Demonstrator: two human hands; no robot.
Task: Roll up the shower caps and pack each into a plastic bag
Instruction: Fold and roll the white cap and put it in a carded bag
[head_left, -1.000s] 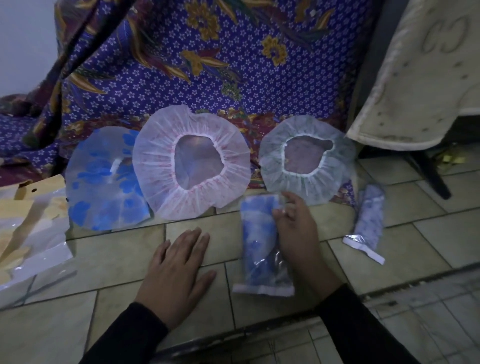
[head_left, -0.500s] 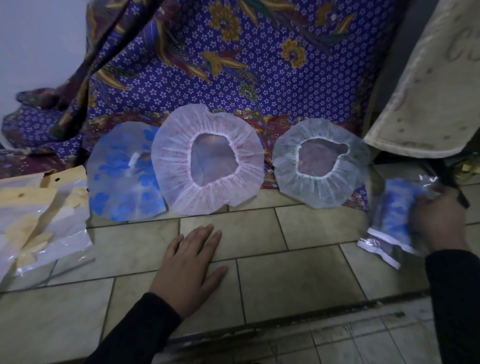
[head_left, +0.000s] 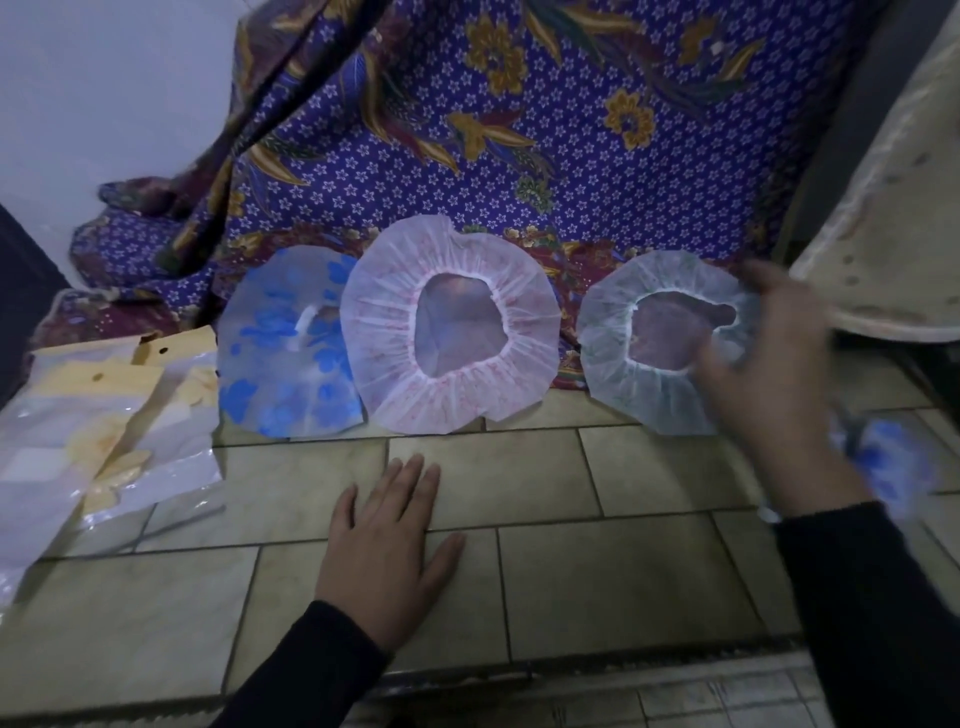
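Three flat shower caps lie in a row at the back of the tiled floor: a blue-flowered one (head_left: 288, 345) on the left, a pink-trimmed white one (head_left: 449, 325) in the middle, and a pale green-white one (head_left: 652, 348) on the right. My left hand (head_left: 387, 545) rests flat on the tiles, fingers spread. My right hand (head_left: 769, 374), blurred, hovers with spread fingers over the right edge of the green-white cap and holds nothing. A bagged rolled blue cap (head_left: 883, 460) lies on the floor behind my right wrist, partly hidden.
A pile of clear plastic bags with yellow card inserts (head_left: 104, 431) lies at the left. Purple flowered cloth (head_left: 519, 145) hangs behind the caps. A cream mat (head_left: 893, 218) droops at the right. A dark step edge (head_left: 467, 675) runs along the front.
My right hand carried the bagged blue cap from the middle to the right, let it go there, and has moved up to the green-white cap. My left hand stayed flat.
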